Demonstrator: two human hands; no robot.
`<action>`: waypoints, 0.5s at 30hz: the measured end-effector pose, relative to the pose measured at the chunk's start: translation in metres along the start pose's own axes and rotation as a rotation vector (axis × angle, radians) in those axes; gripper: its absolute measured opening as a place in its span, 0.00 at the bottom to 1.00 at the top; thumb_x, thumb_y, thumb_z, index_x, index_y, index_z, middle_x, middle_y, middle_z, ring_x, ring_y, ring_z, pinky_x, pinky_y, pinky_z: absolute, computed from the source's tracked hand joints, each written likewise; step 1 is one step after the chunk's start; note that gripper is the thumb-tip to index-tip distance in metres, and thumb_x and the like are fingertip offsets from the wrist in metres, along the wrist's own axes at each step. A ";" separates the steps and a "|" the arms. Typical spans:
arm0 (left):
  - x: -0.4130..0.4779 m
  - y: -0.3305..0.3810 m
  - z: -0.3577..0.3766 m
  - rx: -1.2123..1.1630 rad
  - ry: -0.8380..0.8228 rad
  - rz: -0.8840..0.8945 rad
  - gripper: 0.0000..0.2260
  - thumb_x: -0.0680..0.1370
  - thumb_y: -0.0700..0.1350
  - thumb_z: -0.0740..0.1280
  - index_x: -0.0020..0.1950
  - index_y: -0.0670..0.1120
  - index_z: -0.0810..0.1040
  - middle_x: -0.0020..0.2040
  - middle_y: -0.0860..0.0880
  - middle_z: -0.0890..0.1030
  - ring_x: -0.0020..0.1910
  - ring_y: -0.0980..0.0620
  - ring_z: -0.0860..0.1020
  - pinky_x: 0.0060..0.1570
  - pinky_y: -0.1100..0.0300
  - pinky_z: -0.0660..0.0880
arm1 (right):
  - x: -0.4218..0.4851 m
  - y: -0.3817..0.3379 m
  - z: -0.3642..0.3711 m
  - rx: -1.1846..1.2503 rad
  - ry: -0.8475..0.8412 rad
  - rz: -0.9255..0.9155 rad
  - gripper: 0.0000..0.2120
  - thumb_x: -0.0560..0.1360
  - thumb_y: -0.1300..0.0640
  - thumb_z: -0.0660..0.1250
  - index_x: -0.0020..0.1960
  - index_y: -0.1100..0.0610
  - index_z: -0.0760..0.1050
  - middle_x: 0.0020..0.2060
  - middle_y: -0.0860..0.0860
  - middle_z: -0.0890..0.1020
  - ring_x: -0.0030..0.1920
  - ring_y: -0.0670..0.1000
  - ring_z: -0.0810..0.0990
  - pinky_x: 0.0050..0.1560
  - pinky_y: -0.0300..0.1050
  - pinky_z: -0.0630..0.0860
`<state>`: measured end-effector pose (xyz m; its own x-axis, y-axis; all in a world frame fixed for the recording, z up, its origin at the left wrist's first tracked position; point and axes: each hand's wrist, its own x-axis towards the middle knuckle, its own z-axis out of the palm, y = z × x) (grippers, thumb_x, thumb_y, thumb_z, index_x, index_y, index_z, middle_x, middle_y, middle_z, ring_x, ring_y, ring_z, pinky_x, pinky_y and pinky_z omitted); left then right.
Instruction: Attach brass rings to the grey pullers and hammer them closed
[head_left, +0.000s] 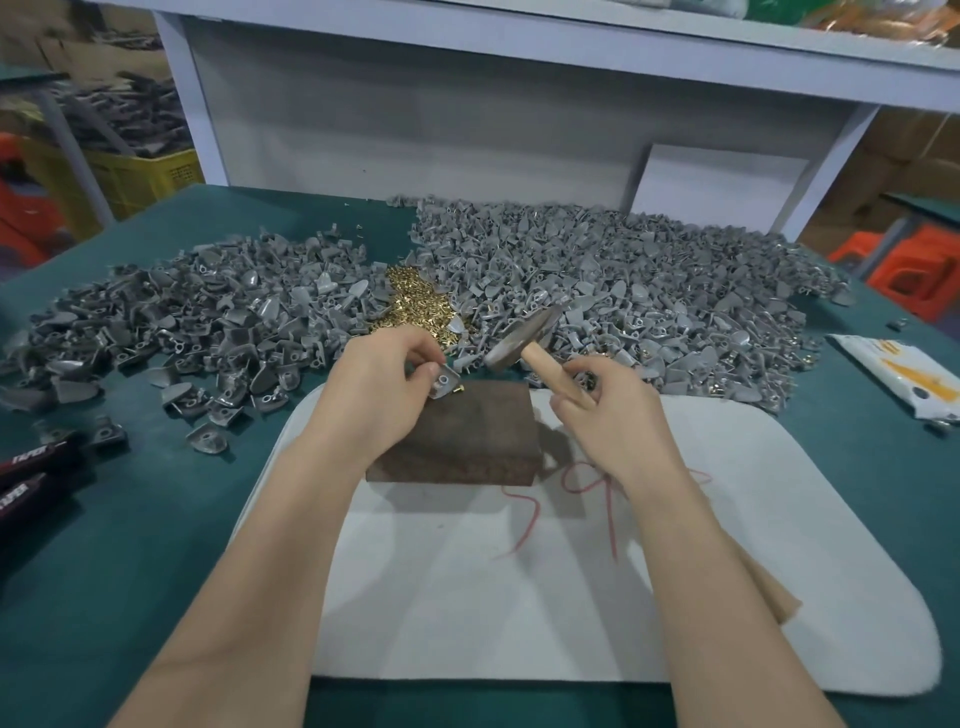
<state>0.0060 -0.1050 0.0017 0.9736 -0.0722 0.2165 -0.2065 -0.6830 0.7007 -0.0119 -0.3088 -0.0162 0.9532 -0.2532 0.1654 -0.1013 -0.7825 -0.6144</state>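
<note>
grey puller (442, 385) sits pinched between the thumb and fingertips of the left hand (384, 387), over the far left corner of a dark wooden block (467, 436). its long axis runs roughly left to right. the broad end is hidden under the fingers, and the narrow end with a round hole points right. a brass ring (457, 387) shows at that end, just above the block. the puller is matt grey and flat.

the right hand (610, 418) is curled round the pale wooden handle of a hammer (524, 338). the handle slants up and to the left from the hand. the dark head is blurred, lies across the handle from lower left to upper right, and hangs above the block's far right corner.

the block rests on a white felt pad (519, 582) on the green desk (130, 519). a red thread (525, 514) lies looped on the pad. beyond the block a small heap of brass rings (421, 306) sits between two wide heaps of grey pullers, one to the left (182, 322) and one to the right (649, 280).

two black items (31, 467) at the left edge carry white lettering that looks like "taper", though i cannot read it for certain. a white and orange packet (898, 374) lies at the right edge, its print too small to read.
</note>
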 end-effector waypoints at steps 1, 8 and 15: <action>0.000 0.000 -0.001 -0.013 -0.016 0.002 0.08 0.79 0.39 0.62 0.48 0.51 0.78 0.46 0.53 0.81 0.46 0.54 0.78 0.46 0.62 0.72 | 0.000 0.000 0.001 -0.005 0.001 0.011 0.14 0.72 0.55 0.66 0.58 0.46 0.76 0.40 0.49 0.80 0.42 0.54 0.78 0.41 0.45 0.73; 0.000 -0.004 -0.011 0.001 -0.111 -0.019 0.04 0.74 0.51 0.68 0.48 0.54 0.78 0.43 0.59 0.78 0.40 0.61 0.74 0.40 0.63 0.68 | -0.001 0.000 0.001 -0.260 0.027 -0.037 0.11 0.75 0.51 0.65 0.58 0.47 0.78 0.47 0.52 0.79 0.50 0.57 0.76 0.43 0.44 0.70; -0.003 0.000 -0.011 0.076 -0.148 -0.017 0.06 0.74 0.47 0.69 0.40 0.54 0.73 0.41 0.57 0.77 0.46 0.51 0.76 0.55 0.50 0.73 | -0.005 -0.052 0.009 -0.103 -0.053 -0.364 0.08 0.75 0.52 0.67 0.53 0.48 0.80 0.47 0.49 0.78 0.49 0.51 0.76 0.51 0.43 0.72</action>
<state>0.0017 -0.0972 0.0087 0.9818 -0.1621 0.0987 -0.1870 -0.7373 0.6492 -0.0094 -0.2614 0.0084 0.9452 0.0796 0.3167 0.2212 -0.8695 -0.4417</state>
